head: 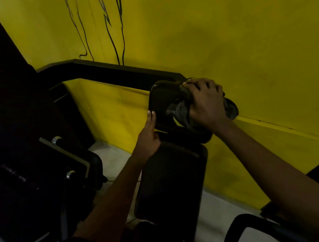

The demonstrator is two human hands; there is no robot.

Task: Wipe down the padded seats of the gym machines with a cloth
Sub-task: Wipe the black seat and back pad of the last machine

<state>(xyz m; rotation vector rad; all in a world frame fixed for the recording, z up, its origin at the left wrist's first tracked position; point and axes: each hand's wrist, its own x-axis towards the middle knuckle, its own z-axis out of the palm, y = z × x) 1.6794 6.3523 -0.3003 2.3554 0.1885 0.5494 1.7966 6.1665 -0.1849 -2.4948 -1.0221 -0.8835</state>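
Observation:
A black padded headrest [162, 102] tops a gym machine, with a longer black back pad [173, 182] below it. My right hand [205, 104] grips a bunched dark grey cloth [181, 110] and presses it against the headrest's right side. Part of the cloth sticks out to the right of that hand. My left hand [150, 135] lies flat with straight fingers against the headrest's lower left edge. The scene is dim, so the pads' surfaces show little detail.
A yellow wall [224, 35] stands close behind the machine. A black frame bar [110, 70] runs from the left to the headrest. A dark weight stack housing [22, 174] with chrome knobs sits at the left. Pale floor [111, 157] shows below.

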